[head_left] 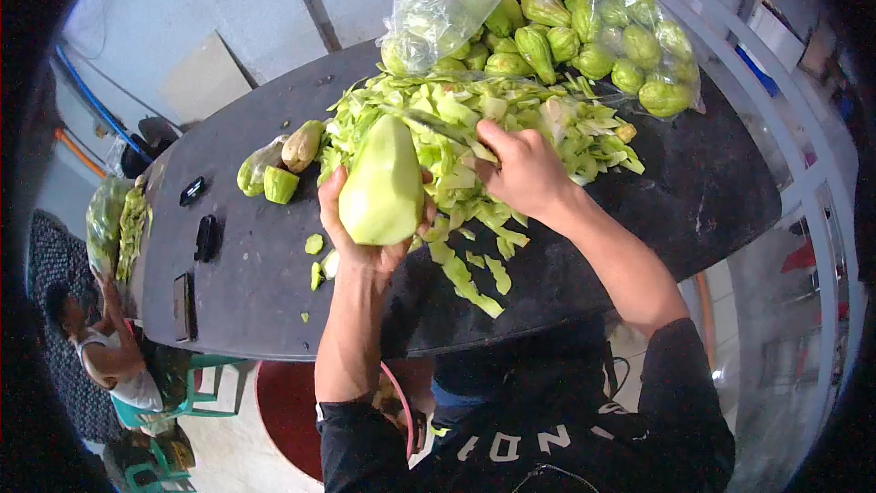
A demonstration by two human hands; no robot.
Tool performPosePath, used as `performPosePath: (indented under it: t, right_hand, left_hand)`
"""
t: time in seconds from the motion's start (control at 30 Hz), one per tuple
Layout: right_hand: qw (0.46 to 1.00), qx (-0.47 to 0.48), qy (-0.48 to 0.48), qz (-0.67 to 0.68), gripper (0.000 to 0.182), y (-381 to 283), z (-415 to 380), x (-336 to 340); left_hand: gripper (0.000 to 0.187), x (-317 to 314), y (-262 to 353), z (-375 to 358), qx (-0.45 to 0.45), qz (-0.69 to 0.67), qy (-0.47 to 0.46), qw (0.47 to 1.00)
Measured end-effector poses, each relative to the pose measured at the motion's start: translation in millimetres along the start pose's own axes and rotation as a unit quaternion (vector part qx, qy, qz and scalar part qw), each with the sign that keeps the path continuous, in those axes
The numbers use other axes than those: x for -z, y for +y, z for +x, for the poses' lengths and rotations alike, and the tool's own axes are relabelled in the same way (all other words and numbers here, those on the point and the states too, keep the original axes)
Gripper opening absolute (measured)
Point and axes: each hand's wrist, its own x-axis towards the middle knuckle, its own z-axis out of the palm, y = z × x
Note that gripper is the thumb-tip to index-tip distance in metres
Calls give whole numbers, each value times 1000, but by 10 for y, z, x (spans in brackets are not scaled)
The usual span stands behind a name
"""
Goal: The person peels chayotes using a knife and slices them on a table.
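My left hand (372, 242) is wrapped round a large peeled pale-green vegetable (383, 184) and holds it up over the dark table (265, 283). In my right hand (527, 172) is a knife (436, 125), its blade at the upper end of the vegetable. Behind and below both hands lies a wide heap of green peelings (465, 100), with loose strips (470, 283) trailing toward the table's near edge. Left of the heap sit several unpeeled or cut pieces (281, 184).
A clear plastic bag (447, 14) full of green chayotes (584, 32) lies at the back right. Small dark objects (207, 237) rest on the table's left. Another person (109, 356) sits at far left near greens (108, 215). A red tub (283, 411) stands below the near edge.
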Motion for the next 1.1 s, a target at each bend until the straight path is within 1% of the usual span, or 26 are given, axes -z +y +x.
performPosePath:
  t: [0.03, 0.07, 0.1, 0.17, 0.2, 0.23, 0.3, 0.33, 0.37, 0.43, 0.5, 0.57, 0.67, 0.77, 0.83, 0.97, 1.03, 1.1]
  right_hand:
    - [1000, -23, 5, -8, 23, -26, 5, 13]
    - [999, -47, 11, -14, 21, -44, -1, 9]
    - [998, -52, -22, -28, 21, -36, -113, 75]
    - [994, 73, 57, -55, 21, -63, -96, -9]
    - [985, 135, 86, -66, 14, -103, -67, -24]
    - [985, 136, 86, -65, 14, -158, -73, -18]
    - [965, 227, 101, -87, 11, -268, -94, -17]
    - [952, 263, 110, -116, 11, -286, -96, -24]
    - [941, 287, 133, -123, 11, -301, -111, -75]
    - [931, 303, 146, -141, 11, -402, -123, -57]
    - [926, 310, 141, -162, 10, -421, -133, -99]
    - [918, 317, 165, -175, 9, -438, -133, -137]
    - [916, 326, 157, -172, 9, -455, -149, -128]
    - [912, 336, 160, -171, 8, -469, -166, -155]
    - [911, 337, 164, -171, 8, -464, -173, -187]
    - [907, 343, 173, -173, 9, -445, -185, -216]
    - [905, 348, 170, -178, 10, -448, -199, -232]
    - [905, 350, 167, -173, 11, -457, -212, -270]
  left_hand:
    - [67, -84, 15, 30, -20, 5, 102, 995]
    - [62, -134, 18, 56, -39, 10, 202, 978]
    - [62, -132, -185, 28, -47, -23, 212, 976]
    - [67, -113, -126, 92, -119, -108, 225, 961]
    - [67, -119, -77, 82, -141, -160, 206, 955]
    - [67, -138, -88, 102, -142, -158, 207, 955]
    - [66, -223, -126, 158, -209, -54, 354, 910]
    - [64, -241, -116, 99, -182, -42, 332, 925]
    - [63, -130, -106, 93, -193, -56, 328, 923]
    - [55, -12, -91, 48, -186, -72, 150, 968]
    - [55, -18, -114, 50, -186, -73, 148, 969]
    - [56, -110, -137, 71, -185, -75, 146, 969]
    - [60, -183, -152, 65, -182, -100, 186, 960]
    - [64, -151, -150, 39, -166, -73, 212, 960]
    - [66, -150, -155, 32, -176, -5, 255, 951]
    - [67, -36, -184, 8, -192, -8, 244, 951]
    - [65, -8, -148, -2, -168, -50, 247, 953]
    - [66, -52, -157, 18, -177, -46, 261, 948]
